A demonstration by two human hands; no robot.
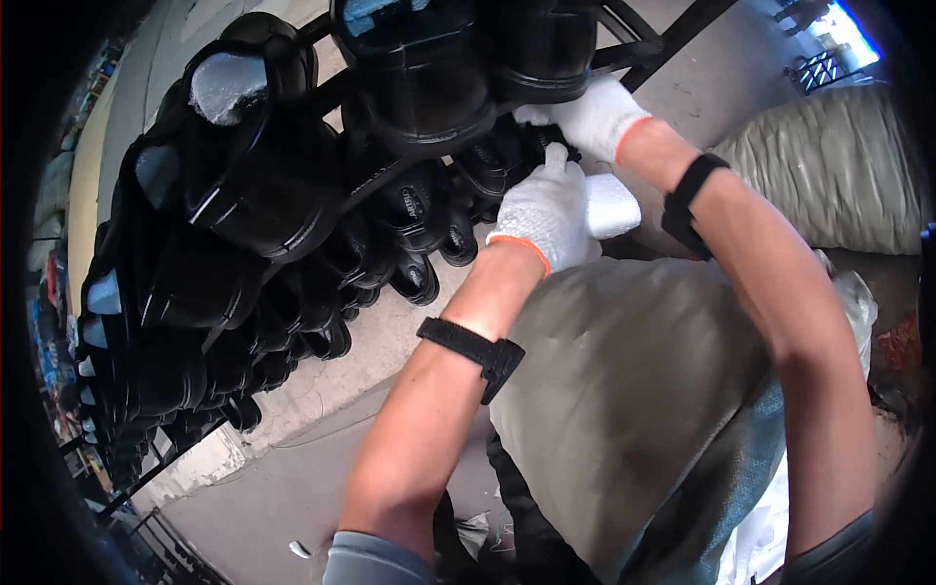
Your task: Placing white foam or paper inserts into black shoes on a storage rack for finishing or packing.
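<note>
While both gloved hands reach the rack, left grip (546,210) pinching white wad (612,205), right grip (595,115) clasping glossy black boot (507,161).

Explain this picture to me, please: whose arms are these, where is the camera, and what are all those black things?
The camera sits on a person's head and looks down, so the two bare forearms coming up from the lower edge are that person's own. The wide lens bends straight edges near the rim. Both hands wear white knit gloves with orange cuffs, and each wrist has a black strap. The left hand closes around a white wad, perhaps paper or cloth. The right hand reaches in among black boots on a dark metal rack; whether its grip is closed on one is hidden. More black boots fill the rack to the left. Below the arms lies a large grey woven sack, with another sack at right.
</note>
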